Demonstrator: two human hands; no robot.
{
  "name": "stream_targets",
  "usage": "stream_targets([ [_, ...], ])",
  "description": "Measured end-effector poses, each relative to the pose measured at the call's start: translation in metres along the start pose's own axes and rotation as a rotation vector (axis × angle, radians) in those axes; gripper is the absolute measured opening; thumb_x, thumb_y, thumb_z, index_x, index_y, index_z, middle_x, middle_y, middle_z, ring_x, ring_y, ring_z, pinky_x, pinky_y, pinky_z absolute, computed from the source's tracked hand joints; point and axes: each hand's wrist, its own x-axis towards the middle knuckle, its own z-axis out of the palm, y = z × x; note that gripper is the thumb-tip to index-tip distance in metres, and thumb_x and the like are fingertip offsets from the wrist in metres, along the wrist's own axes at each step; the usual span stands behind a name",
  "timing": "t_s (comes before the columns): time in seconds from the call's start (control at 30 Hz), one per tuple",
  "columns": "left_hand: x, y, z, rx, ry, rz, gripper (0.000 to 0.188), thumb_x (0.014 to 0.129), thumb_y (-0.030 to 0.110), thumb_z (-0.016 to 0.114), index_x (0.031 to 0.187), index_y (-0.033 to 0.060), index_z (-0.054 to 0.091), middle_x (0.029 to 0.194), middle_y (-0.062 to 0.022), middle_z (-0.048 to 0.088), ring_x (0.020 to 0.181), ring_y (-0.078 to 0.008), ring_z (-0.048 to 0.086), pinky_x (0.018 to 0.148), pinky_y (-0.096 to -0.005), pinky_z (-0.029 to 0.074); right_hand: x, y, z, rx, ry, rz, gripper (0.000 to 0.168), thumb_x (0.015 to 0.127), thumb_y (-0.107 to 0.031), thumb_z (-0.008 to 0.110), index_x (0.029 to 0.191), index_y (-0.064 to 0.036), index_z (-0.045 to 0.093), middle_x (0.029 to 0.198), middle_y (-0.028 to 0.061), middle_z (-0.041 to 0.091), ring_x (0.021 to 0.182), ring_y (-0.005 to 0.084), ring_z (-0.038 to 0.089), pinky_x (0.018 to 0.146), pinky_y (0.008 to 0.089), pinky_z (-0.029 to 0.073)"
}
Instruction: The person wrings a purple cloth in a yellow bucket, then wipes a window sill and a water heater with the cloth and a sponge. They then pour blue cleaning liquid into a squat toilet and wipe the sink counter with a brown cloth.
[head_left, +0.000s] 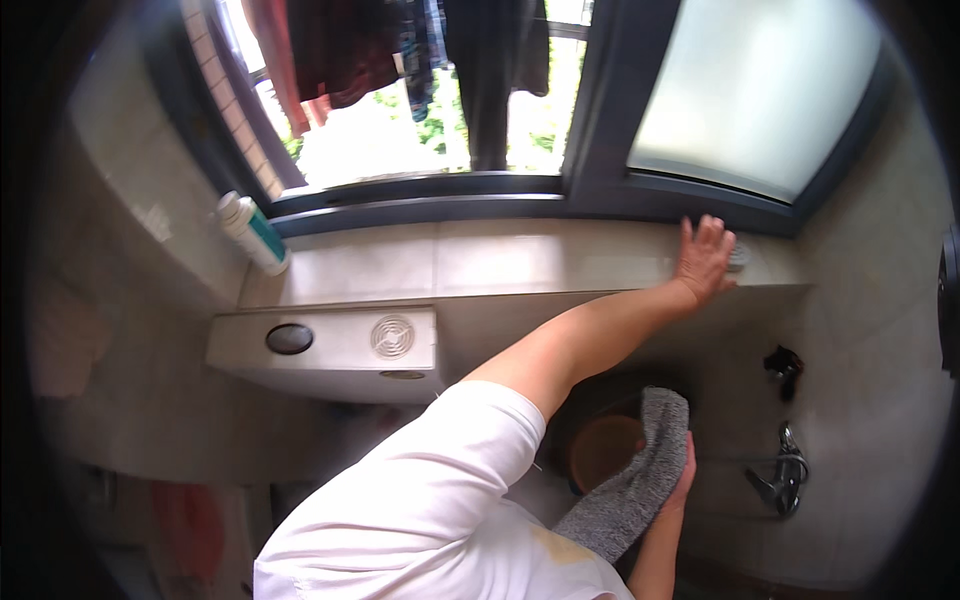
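My left hand (703, 259) reaches across to the tiled window sill (495, 259), its fingers spread. Beside its palm edge is a small white round object (739, 257), partly hidden; whether the hand touches it I cannot tell. Lower down, my right hand (681, 476) grips a grey, rough-textured cloth (637, 480) that is folded into a long strip. The cloth's lower end passes behind my white shirt. Beneath the cloth and my left arm, a brown-orange round basin (602, 452) shows within a dark round shape (559, 427) that is blurred.
A white bottle with a green label (259, 234) stands at the sill's left end. Below it juts a white box with a round vent (392, 337). A metal mixer tap (787, 472) and a dark fixture (784, 369) are on the right wall. Clothes (487, 75) hang outside the window.
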Motion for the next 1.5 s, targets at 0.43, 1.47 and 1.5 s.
stream_targets([
  [0.43,-0.188,-0.210,-0.364,0.214,0.587,-0.299,0.074,0.071,0.011,0.072,0.132,0.0027,0.031,0.127,-0.0155,0.037,0.123,-0.0311,0.035,0.101,-0.0408,0.028,0.102,-0.025,0.184,-2.092,0.011,-1.378,0.032,0.092,-0.022,0.046,0.116,-0.003,0.054,0.113,0.0177,0.056,0.103,0.0308,0.053,0.092,0.0386,0.040],
  [1.47,-0.418,-0.167,-0.500,-0.209,0.848,-0.907,0.042,0.081,0.004,0.064,0.118,0.0012,0.043,0.110,-0.0058,0.052,0.100,-0.0145,0.051,0.091,-0.0304,0.040,0.162,0.282,0.350,-1.928,-1.949,-0.856,0.038,0.093,-0.032,0.038,0.129,-0.024,0.049,0.142,0.0017,0.036,0.131,0.0277,0.030,0.108,0.0430,0.024],
  [1.5,-0.430,-0.161,-0.500,-0.220,0.859,-0.935,0.042,0.082,0.004,0.063,0.119,0.0009,0.043,0.111,-0.0057,0.052,0.100,-0.0145,0.051,0.091,-0.0305,0.040,0.159,0.240,0.341,-1.968,-1.939,-0.783,0.037,0.093,-0.028,0.041,0.129,-0.024,0.049,0.143,0.0018,0.035,0.131,0.0287,0.030,0.109,0.0438,0.023],
])
